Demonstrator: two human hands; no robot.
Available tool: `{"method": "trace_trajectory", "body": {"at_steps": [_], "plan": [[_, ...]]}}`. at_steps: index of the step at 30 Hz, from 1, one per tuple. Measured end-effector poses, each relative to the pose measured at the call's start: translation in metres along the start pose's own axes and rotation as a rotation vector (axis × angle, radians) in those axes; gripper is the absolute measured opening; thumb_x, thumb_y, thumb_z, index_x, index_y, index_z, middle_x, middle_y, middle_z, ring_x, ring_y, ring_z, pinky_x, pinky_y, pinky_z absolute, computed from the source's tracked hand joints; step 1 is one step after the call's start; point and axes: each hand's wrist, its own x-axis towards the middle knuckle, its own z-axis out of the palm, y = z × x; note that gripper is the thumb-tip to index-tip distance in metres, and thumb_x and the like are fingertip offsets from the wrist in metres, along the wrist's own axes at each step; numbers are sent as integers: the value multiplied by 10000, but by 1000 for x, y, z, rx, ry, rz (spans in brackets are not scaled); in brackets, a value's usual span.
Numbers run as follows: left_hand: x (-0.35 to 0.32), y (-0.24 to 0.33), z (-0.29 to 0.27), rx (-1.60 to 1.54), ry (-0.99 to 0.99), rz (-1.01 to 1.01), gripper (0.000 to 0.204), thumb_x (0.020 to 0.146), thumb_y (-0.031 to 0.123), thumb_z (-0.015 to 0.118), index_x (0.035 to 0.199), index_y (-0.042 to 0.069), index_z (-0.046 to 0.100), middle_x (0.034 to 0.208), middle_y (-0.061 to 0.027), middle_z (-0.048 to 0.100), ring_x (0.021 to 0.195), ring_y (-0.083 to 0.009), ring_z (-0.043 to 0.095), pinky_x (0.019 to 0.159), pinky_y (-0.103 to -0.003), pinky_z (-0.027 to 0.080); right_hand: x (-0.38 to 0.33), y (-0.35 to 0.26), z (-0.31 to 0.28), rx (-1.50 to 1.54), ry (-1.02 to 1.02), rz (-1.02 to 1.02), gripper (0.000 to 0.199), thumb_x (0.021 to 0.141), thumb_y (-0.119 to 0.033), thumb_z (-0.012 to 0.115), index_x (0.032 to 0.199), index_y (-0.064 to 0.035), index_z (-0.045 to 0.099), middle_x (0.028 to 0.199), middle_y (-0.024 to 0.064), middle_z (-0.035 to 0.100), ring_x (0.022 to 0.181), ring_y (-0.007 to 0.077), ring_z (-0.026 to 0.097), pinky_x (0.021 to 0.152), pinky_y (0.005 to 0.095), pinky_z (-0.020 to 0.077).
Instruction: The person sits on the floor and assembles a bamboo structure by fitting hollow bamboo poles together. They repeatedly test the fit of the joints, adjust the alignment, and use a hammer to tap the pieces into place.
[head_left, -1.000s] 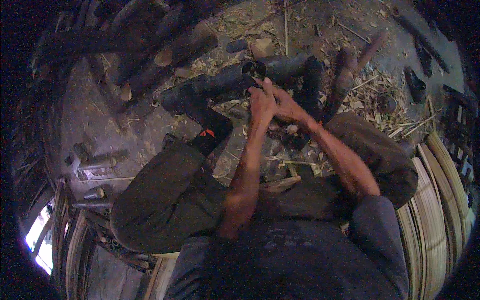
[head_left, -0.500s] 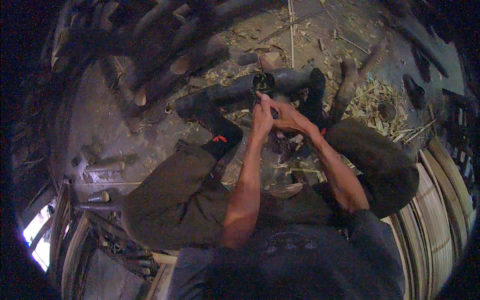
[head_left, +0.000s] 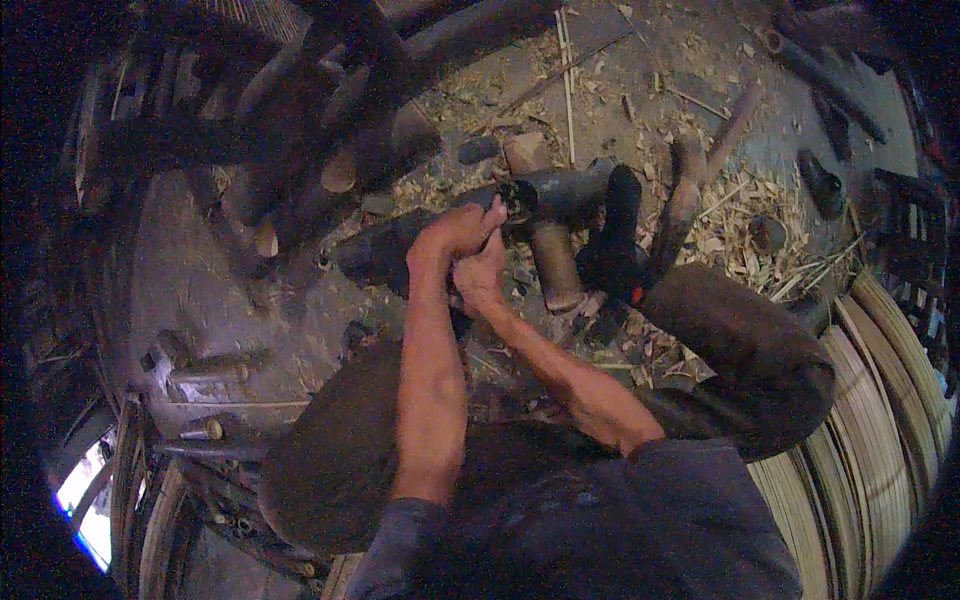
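My left hand and my right hand are closed close together, left above right, over the left part of a dark log. At my left fingertips is a dark round-ended object, apparently what both hands grip; its kind is too dark to make out, and my fingers hide the rest. A short brown wooden cylinder lies just right of my hands, below the log. My foot in a dark sock is against the log's right part.
Wood shavings are heaped at the right, beside a forked branch. Thick logs crowd the far left. Long pale slats stand bundled at the near right. Another short wooden block lies beyond the log.
Both hands have shifted left and a little nearer, with the dark round-ended object. My wrists have turned, and the short cylinder right of them now shows. The view has shifted slightly too.
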Motion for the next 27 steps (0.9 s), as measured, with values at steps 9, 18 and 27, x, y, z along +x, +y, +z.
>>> {"method": "trace_trajectory", "body": {"at_steps": [9,18,27], "plan": [[-2,18,-15,-5,135,140,727,793,635,516,878,-79,625,893,-206,648,781,-275,608,669,-424,464,12,-43,-20,194,-18,437,737,891,-280,534,1457,-128,87,1395,139,342,1241,288,387,995,376,369],[0,99,65,-1174,105,-42,845,826,691,416,995,-126,547,916,-174,584,766,-229,558,638,-395,449,81,-91,-157,-1197,-654,-374,577,790,-218,593,1337,-123,436,1032,178,651,944,245,620,830,373,470],[18,113,70,-867,145,124,771,865,647,387,1170,-39,559,1147,-193,591,1084,-280,540,909,-382,408,115,-31,-209,-818,-675,-515,526,850,-276,592,1304,-42,464,1274,128,527,1148,219,493,995,368,368]]}}
